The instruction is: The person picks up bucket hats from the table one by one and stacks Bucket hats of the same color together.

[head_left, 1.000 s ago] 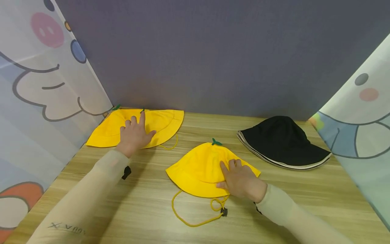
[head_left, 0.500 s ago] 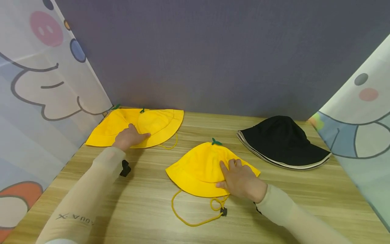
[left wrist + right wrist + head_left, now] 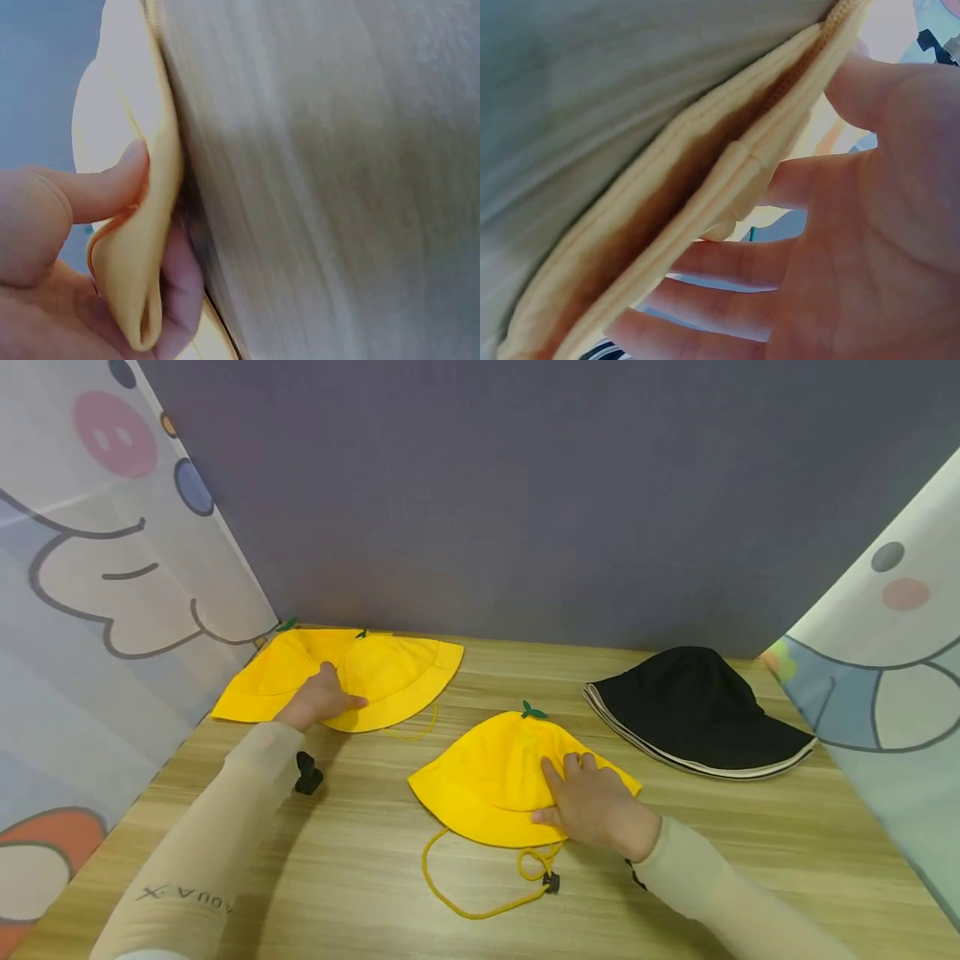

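Left grip (image 3: 317,697) pinches middle yellow hat (image 3: 390,670), crown away, long axis slanted; right grip (image 3: 588,799) relaxed on nearest hat (image 3: 483,768).

Clock positions are read about the central hat (image 3: 487,772), 12 o'clock toward the rear panel (image 3: 555,510). On the worktop (image 3: 375,843), the inner hat (image 3: 397,672) lies at 10 o'clock, with the outer hat (image 3: 258,681) against its 9 o'clock side; the fourth hat (image 3: 697,714) lies at 2. The left grip (image 3: 318,695) meets the inner hat's 8 o'clock edge; the right grip (image 3: 596,803), the central hat's 4.
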`<state>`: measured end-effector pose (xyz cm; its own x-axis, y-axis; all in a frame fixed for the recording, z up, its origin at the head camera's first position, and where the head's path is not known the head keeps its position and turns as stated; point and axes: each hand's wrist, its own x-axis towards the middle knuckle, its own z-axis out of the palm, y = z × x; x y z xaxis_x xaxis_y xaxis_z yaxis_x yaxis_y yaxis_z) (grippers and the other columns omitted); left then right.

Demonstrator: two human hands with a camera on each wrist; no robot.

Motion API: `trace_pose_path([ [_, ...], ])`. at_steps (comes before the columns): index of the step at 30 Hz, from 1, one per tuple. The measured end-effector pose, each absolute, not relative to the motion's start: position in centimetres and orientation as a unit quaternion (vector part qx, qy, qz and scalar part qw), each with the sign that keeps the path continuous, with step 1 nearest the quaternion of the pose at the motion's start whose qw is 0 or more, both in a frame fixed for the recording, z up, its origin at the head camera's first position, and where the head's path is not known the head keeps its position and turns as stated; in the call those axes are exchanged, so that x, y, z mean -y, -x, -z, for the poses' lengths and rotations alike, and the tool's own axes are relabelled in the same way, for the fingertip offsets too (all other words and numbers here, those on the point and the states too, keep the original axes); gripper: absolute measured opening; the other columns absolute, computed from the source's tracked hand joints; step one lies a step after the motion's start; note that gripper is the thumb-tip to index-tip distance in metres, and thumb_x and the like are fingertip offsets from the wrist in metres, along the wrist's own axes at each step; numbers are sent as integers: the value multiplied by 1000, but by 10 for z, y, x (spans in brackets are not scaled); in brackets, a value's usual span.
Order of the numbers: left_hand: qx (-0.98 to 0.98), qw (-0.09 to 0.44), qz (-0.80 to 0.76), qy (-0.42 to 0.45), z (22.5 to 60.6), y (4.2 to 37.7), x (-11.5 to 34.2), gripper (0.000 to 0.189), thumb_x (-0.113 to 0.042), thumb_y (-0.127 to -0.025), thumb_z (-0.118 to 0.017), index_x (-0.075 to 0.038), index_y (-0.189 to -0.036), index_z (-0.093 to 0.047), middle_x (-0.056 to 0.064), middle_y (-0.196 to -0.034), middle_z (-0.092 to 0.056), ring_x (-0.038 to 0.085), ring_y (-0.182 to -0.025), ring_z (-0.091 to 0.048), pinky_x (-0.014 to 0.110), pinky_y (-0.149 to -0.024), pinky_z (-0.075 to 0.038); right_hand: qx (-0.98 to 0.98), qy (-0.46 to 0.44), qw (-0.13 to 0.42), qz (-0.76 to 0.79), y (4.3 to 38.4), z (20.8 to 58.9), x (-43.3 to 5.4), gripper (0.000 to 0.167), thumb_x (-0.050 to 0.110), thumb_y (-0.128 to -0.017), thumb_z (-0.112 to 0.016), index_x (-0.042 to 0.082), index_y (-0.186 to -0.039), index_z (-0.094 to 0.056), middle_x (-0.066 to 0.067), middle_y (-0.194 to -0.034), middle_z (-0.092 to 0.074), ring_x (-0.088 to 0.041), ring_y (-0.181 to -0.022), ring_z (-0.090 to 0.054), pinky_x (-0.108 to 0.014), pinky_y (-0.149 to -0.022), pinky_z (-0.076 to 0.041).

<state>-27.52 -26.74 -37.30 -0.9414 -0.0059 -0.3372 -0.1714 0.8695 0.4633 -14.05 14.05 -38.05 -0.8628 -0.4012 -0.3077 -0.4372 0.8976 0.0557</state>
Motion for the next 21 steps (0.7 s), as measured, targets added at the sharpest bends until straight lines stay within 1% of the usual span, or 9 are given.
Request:
trace_pose_path([
  [3,-949,178,-257,49,369,273,265,101,-34,-100,-64,16,-151,6,45,-150,-27,53,-132,-41,59,-111,-35,-963,224,136,-64,141,380,-142,80,61,-99,-51,5,-155,-41,-30,-145,-43,-50,-131,-43,-56,-89,-51],
  [4,-947,181,-259,51,369,272,264,99,-33,-100,-64,15,-151,6,44,-149,-28,52,-129,-43,58,-110,-36,-963,226,134,-63,141,380,-142,80,62,-99,-51,5,-154,-42,-30,-144,-44,-50,-130,-44,-56,-89,-51],
  [6,-948,183,-255,48,369,271,262,97,-30,-101,-63,14,-151,6,43,-147,-33,48,-121,-48,54,-105,-40,-963,228,129,-59,141,380,-143,80,62,-99,-52,4,-154,-43,-30,-143,-45,-50,-129,-45,-57,-88,-51],
  [8,-952,176,-246,38,370,271,260,95,-28,-101,-64,14,-151,5,42,-142,-40,43,-109,-52,50,-96,-46,-965,227,125,-51,141,380,-143,80,62,-98,-54,5,-153,-44,-29,-142,-47,-49,-127,-47,-59,-87,-50],
  [11,-961,156,-228,18,375,271,259,90,-26,-100,-65,14,-151,-1,39,-132,-51,37,-97,-55,44,-84,-48,-967,220,121,-39,142,377,-143,81,63,-95,-58,6,-151,-47,-28,-140,-50,-49,-125,-49,-62,-88,-49],
  [13,-965,144,-221,6,377,271,259,88,-25,-100,-66,13,-150,-5,38,-130,-53,37,-95,-57,44,-83,-49,-968,217,123,-32,143,374,-143,80,63,-94,-61,6,-149,-49,-27,-139,-51,-49,-124,-50,-63,-89,-49],
  [16,-966,133,-221,-22,381,270,258,77,-22,-99,-67,10,-146,-15,36,-128,-55,36,-97,-57,46,-86,-49,-967,214,132,-34,146,370,-141,79,62,-92,-64,7,-146,-52,-25,-134,-55,-48,-118,-54,-62,-87,-50],
  [18,-964,137,-222,-43,382,270,257,73,-20,-99,-68,8,-145,-18,32,-117,-59,35,-92,-57,44,-80,-49,-966,215,142,-38,149,367,-140,76,61,-91,-66,6,-142,-54,-24,-128,-57,-45,-111,-57,-59,-83,-51],
  [21,-963,141,-219,-70,381,269,253,68,-17,-98,-69,5,-142,-22,23,-103,-61,32,-85,-55,38,-71,-45,-964,216,150,-40,156,363,-137,67,58,-89,-70,5,-129,-60,-19,-114,-61,-40,-99,-60,-55,-78,-52],
])
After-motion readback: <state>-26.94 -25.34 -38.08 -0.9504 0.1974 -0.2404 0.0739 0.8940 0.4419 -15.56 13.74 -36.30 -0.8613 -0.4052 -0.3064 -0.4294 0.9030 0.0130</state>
